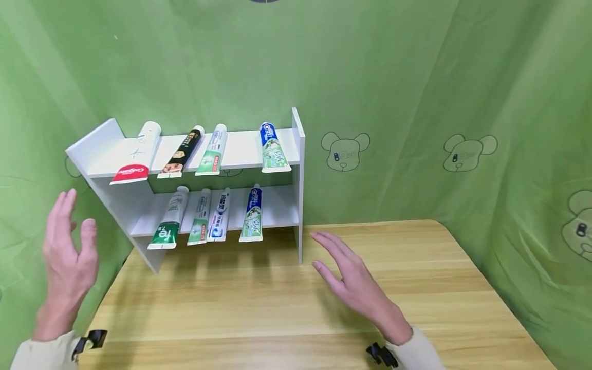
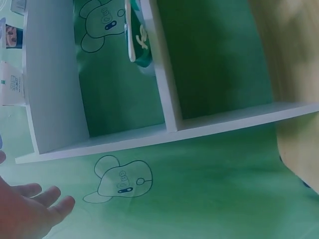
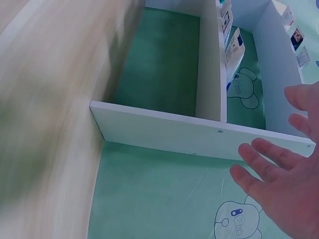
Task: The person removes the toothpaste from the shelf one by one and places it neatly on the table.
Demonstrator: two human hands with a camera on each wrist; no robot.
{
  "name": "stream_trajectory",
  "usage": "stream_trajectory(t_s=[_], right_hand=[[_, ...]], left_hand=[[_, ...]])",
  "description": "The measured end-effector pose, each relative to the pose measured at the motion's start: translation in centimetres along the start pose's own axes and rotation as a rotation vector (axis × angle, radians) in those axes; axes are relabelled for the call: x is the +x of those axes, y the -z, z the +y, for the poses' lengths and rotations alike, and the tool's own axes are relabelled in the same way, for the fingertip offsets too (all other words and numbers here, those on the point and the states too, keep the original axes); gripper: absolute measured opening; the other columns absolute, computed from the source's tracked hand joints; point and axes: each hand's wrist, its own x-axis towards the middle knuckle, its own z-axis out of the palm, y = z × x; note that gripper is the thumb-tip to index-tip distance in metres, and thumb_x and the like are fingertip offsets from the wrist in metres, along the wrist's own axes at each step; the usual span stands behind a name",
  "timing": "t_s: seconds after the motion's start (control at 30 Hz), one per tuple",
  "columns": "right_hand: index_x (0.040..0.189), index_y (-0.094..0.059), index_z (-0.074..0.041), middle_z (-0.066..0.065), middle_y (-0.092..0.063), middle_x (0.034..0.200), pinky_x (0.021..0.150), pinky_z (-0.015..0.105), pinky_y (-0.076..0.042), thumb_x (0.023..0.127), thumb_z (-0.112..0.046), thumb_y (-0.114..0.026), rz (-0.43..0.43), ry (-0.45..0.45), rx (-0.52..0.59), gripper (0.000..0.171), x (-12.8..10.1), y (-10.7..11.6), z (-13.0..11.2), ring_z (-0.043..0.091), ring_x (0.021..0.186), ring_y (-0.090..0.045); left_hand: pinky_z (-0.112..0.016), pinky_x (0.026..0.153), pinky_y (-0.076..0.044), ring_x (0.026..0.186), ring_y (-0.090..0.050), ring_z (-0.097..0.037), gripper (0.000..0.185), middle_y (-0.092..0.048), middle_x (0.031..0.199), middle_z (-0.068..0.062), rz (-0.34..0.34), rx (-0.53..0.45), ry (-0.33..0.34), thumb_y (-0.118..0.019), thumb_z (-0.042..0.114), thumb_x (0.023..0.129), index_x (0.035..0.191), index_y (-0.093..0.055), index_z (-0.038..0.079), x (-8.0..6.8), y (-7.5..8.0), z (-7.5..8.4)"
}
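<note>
A: While both hands hang in the air w/ nothing in them, where's the white two-tier shelf rack (image 1: 296, 169)?

B: Back-left of the pale wooden counter (image 1: 416, 288), against the green bear-print cloth (image 1: 416, 103). Left hand (image 1: 69, 257) is raised off its left end, fingers straight & spread, no grip on anything. Right hand (image 1: 351, 277) hovers flat over the counter just by the rack's right side panel, fingers apart, also empty.

A: What's on it?

B: Toothpaste tubes lying flat, crimped ends toward us, four per tier. Red-ended white tube (image 1: 136, 154) at top left, blue-and-green tube (image 1: 273, 148) at top right.

A: Risk?

B: My read: several crimped ends overhang the shelf edges, so a bump or tilt of the rack could slide them off. The rack looks light, too; a knock from either hand could shift it.
</note>
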Motion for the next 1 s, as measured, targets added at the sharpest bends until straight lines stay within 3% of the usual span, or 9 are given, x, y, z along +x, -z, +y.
stream_trajectory(t_s=[0.33, 0.63, 1.0], right_hand=[[0.156, -0.044, -0.02, 0.001, -0.046, 0.157, 0.116, 0.047, -0.037, 0.1, -0.02, -0.067, 0.086, 0.033, 0.059, 0.06, 2.2, -0.1, -1.0, 0.024, 0.143, -0.045], [0.15, -0.052, -0.017, 0.004, -0.053, 0.151, 0.116, 0.047, -0.038, 0.098, -0.013, -0.068, 0.146, 0.06, 0.162, 0.054, 4.2, -0.4, -2.2, 0.024, 0.14, -0.048], [0.145, -0.058, -0.014, 0.004, -0.059, 0.145, 0.104, 0.039, -0.05, 0.098, -0.009, -0.068, 0.211, 0.085, 0.254, 0.047, 6.4, -0.4, -3.1, 0.022, 0.133, -0.056]], left_hand=[[-0.018, 0.107, -0.039, 0.136, -0.047, -0.015, 0.051, -0.044, 0.159, -0.003, 0.061, -0.025, 0.024, -0.047, 0.019, 0.105, 0.155, -0.045, 0.019, 2.1, 0.7, 0.4], [-0.032, 0.114, -0.039, 0.138, -0.049, -0.014, 0.049, -0.045, 0.159, 0.001, -0.005, -0.081, 0.165, -0.043, 0.024, 0.107, 0.156, -0.041, 0.032, 3.6, 1.2, 1.1], [-0.033, 0.119, -0.032, 0.139, -0.048, -0.016, 0.047, -0.044, 0.159, -0.002, -0.028, -0.133, 0.223, -0.039, 0.028, 0.11, 0.156, -0.039, 0.033, 6.4, 1.6, 1.2]])
